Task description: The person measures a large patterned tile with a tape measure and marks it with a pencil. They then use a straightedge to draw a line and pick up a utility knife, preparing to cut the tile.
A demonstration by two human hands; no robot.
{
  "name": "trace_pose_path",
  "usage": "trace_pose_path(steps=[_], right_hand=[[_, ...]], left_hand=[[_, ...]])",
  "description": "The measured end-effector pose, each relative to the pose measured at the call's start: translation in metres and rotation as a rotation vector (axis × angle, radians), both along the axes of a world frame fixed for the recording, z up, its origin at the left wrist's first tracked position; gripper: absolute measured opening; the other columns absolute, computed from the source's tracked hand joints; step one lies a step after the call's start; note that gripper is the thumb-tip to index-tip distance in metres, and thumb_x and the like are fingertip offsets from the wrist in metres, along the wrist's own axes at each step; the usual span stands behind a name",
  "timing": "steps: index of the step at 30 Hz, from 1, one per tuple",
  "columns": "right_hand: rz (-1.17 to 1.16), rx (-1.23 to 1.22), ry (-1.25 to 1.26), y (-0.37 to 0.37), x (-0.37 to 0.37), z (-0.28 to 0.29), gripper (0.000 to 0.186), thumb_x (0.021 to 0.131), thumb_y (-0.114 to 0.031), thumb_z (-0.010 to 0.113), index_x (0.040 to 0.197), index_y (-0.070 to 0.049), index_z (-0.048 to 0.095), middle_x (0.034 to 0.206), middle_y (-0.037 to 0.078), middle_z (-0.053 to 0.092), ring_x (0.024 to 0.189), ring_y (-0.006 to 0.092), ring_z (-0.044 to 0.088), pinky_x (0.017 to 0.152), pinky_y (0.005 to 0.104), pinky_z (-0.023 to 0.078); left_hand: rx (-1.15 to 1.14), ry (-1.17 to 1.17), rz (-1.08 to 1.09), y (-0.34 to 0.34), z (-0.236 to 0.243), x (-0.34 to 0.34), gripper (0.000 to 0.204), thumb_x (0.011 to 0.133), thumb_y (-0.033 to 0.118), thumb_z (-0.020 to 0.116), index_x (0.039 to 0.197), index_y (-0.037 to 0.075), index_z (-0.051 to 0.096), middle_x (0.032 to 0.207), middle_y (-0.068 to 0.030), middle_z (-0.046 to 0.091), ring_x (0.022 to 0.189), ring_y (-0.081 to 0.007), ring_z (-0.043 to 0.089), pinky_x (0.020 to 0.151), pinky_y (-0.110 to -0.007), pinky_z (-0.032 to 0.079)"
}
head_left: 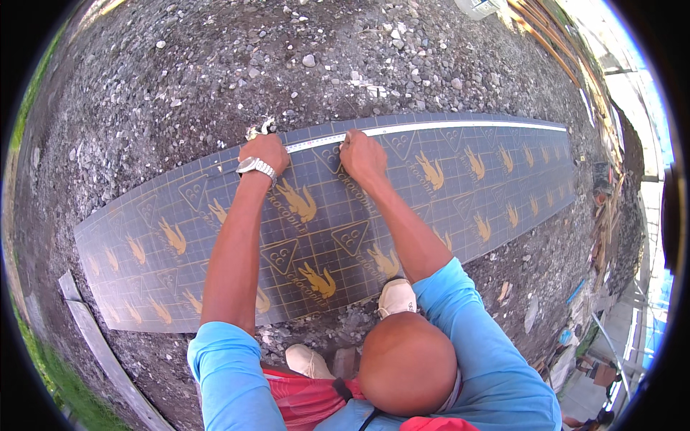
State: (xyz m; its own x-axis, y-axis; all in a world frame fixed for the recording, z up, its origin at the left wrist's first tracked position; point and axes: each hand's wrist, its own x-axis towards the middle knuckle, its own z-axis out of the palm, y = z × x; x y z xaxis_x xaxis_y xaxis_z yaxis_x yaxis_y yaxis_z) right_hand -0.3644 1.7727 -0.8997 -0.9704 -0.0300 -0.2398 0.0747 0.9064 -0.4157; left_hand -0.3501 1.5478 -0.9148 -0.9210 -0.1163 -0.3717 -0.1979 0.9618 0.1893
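A long dark sheet panel [327, 237] with a yellow grid and yellow animal figures lies flat on the ground in front of me. Along its far edge runs the pale blade of a measuring tape [460, 126], stretched from my left hand out to the panel's right end. My left hand [266, 152] is closed at the tape's left end, where a whitish, metallic-looking piece shows just beyond the fingers. To its right, my right hand [363, 156] rests on the blade with the fingers pinched together. Whatever sits between those fingertips is hidden.
Gravel and loose stones [309, 61] surround the panel. A grey plank [108, 359] lies at the near left. Long wooden strips [550, 39] and a whitish bucket [476, 7] are at the far right. Scattered scraps [568, 337] lie at the near right.
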Motion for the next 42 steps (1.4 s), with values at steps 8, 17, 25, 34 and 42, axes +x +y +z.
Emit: trace_pose_path(steps=[8,17,25,34,42], right_hand=[[0.095,0.135,-0.092,-0.009,-0.012,0.006,0.028,0.094,-0.018,0.062,0.107,0.002,0.077,0.11,0.024,0.078,0.105,0.0438,0.075,0.092,0.0533,0.059],[0.116,0.212,-0.184,-0.02,-0.02,0.015,0.031,0.091,-0.021,0.065,0.112,-0.001,0.078,0.114,0.024,0.077,0.111,0.0424,0.074,0.095,0.0508,0.059],[0.072,0.116,-0.208,-0.002,-0.032,-0.008,0.034,0.091,-0.019,0.062,0.113,0.0,0.078,0.12,0.026,0.076,0.115,0.043,0.072,0.099,0.0492,0.057],[0.26,0.259,-0.279,0.007,-0.06,-0.054,0.036,0.094,-0.019,0.059,0.113,0.005,0.076,0.123,0.029,0.074,0.12,0.0465,0.069,0.102,0.0503,0.055],[0.317,0.158,-0.379,0.0,0.02,-0.025,0.035,0.093,-0.022,0.062,0.109,0.006,0.077,0.119,0.03,0.074,0.113,0.047,0.072,0.095,0.0515,0.058]], left_hand=[[-0.006,0.03,0.014,-0.001,-0.011,0.001,0.033,0.098,0.032,0.062,0.104,0.005,0.081,0.107,-0.0226,0.079,0.102,-0.042,0.076,0.09,-0.051,0.06],[0.017,0.006,0.028,0.0,-0.005,0.001,0.03,0.094,0.024,0.065,0.111,0.008,0.082,0.111,-0.0217,0.079,0.106,-0.0429,0.076,0.091,-0.055,0.061],[0.056,-0.06,0.082,0.001,-0.001,0.0,0.031,0.094,0.021,0.066,0.118,0.01,0.082,0.121,-0.0189,0.078,0.115,-0.0416,0.074,0.096,-0.06,0.057],[0.027,0.034,0.045,0.001,-0.004,0.002,0.032,0.095,0.025,0.061,0.104,0.002,0.081,0.108,-0.0251,0.078,0.102,-0.0431,0.076,0.09,-0.052,0.061],[0.014,0.004,-0.002,0.001,-0.001,0.003,0.033,0.098,0.026,0.059,0.107,0.004,0.081,0.108,-0.0257,0.078,0.102,-0.0424,0.076,0.09,-0.051,0.061]])
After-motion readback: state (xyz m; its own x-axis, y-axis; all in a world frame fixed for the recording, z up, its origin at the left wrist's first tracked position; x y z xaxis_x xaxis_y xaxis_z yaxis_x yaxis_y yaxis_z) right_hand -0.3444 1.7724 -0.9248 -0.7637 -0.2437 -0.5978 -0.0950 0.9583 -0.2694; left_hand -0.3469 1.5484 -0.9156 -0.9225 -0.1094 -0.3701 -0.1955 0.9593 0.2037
